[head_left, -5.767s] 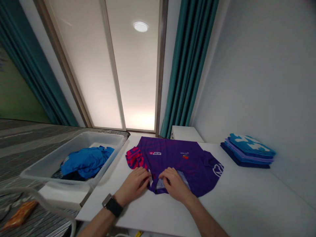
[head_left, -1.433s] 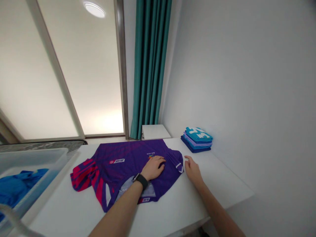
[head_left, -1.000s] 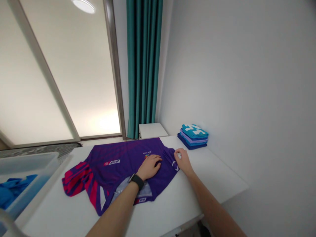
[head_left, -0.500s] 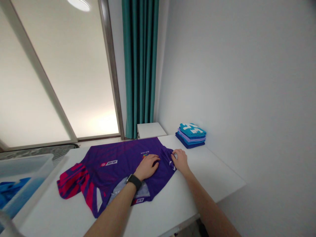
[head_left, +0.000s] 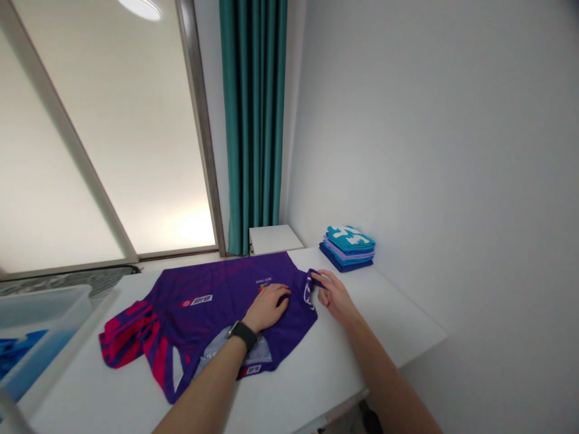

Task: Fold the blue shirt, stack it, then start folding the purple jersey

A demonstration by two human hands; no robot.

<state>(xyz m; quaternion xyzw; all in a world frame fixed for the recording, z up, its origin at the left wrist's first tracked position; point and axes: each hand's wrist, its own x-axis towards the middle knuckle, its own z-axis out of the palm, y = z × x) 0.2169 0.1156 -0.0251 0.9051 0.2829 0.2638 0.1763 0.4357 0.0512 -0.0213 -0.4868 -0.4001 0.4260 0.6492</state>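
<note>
A purple sports jersey (head_left: 226, 283) with red-striped sleeve parts on the left and white logos lies spread across the white table (head_left: 325, 367). My left hand (head_left: 266, 306), with a black watch (head_left: 243, 333) on its wrist, rests palm down on the fabric, fingers stretched out and holding nothing. At the jersey's right end, my right hand (head_left: 335, 298) grips the edge of a folded-in sleeve (head_left: 310, 288) that bears white marks. The index finger lies along this edge and the other fingers are curled. What the thumb does is partly hidden.
A stack of folded clothes (head_left: 347, 248) in blue, lilac and teal sits near the wall at the back right. On the left stands a clear plastic bin (head_left: 75, 304) with blue cloth (head_left: 22, 349) inside. Behind the table are a small white cabinet (head_left: 275, 239) and a green curtain (head_left: 256, 132).
My right hand has shifted slightly and its fingers have curled. The sleeve edge under it is drawn up and turned inward. My left hand stays on the jersey.
</note>
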